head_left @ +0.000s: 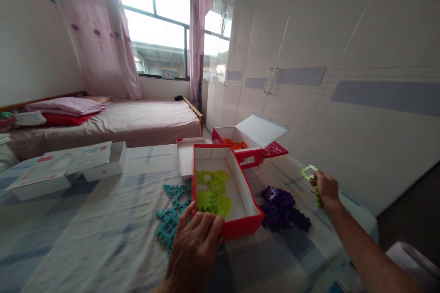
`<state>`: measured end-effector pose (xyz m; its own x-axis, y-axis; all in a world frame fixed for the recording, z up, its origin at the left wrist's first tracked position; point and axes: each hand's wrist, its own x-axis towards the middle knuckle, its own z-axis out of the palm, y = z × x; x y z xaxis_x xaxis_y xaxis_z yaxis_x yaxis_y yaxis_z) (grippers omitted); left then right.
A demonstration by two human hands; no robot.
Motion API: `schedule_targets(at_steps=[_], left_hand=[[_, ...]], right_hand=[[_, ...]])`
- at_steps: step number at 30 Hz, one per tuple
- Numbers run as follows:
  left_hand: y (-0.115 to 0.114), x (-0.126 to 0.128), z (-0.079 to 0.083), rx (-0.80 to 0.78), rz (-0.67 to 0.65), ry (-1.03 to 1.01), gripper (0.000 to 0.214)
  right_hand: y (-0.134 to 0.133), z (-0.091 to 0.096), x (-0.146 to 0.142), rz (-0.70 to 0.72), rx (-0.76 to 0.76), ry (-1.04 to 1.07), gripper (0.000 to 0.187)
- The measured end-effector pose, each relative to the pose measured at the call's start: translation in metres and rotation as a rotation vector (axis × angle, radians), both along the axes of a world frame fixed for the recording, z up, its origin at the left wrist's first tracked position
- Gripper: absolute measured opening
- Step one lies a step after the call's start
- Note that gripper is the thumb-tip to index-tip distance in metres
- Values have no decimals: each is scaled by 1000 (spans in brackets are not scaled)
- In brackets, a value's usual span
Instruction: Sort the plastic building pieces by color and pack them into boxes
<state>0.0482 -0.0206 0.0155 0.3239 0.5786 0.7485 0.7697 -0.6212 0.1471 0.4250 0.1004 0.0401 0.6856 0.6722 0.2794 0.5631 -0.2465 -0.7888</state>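
Observation:
My left hand (pixel 195 242) grips the near left corner of an open red box (pixel 243 228), fingers over its front wall and thumb along the left side. Yellow-green toothed building pieces (pixel 215 192) lie in the box, toward its left side. My right hand (pixel 326 188) is raised at the right, closed on a yellow-green toothed building piece (pixel 309 172); more of the same colour shows below the fingers. Between the box and that hand sits a heap of dark purple pieces (pixel 283 208). Teal pieces (pixel 168 224) lie left of the box, partly behind my left hand.
Behind the red box stands another red box (pixel 252 158) with orange pieces (pixel 237 144) and a raised white flap. A white tray-like box part (pixel 185 158) touches the scene's middle. White packaging (pixel 65 169) lies at left on the checked cloth (pixel 113 224). Beyond are a bed (pixel 147 116) and wardrobe (pixel 309 114).

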Motion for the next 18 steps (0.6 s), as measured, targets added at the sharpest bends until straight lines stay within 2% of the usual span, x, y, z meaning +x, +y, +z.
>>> schedule_targets(at_steps=[2,5,6,7,8,10,12,14,16,18], left_hand=[[0,-1,0,7,3,6,15],[-1,-2,2,26,2,28,16],[-1,-2,2,34,1,31,17],[-1,-2,3,42,1,30,17],[-1,-2,3,48,1,27,17],[0,-2,4,51,2,21,17],[0,-2,4,42,4,19,17],[0,-2,4,26,11,18,16],[0,-2,3,10,13,23,16],[0,-2,0,13,10,26,17]], right_hand=[[8,19,-35,129,48,90,31],[17,43,-104,318,92,155,32],[18,49,-128,407,105,173,33],[18,53,-149,560,131,195,36],[17,56,-168,686,138,177,39],[10,57,-194,813,125,29,40],[0,51,-202,813,115,-181,42],[-10,41,-196,745,64,-342,49],[-19,29,-184,707,-79,-397,54],[-25,19,-174,751,-227,-381,49]])
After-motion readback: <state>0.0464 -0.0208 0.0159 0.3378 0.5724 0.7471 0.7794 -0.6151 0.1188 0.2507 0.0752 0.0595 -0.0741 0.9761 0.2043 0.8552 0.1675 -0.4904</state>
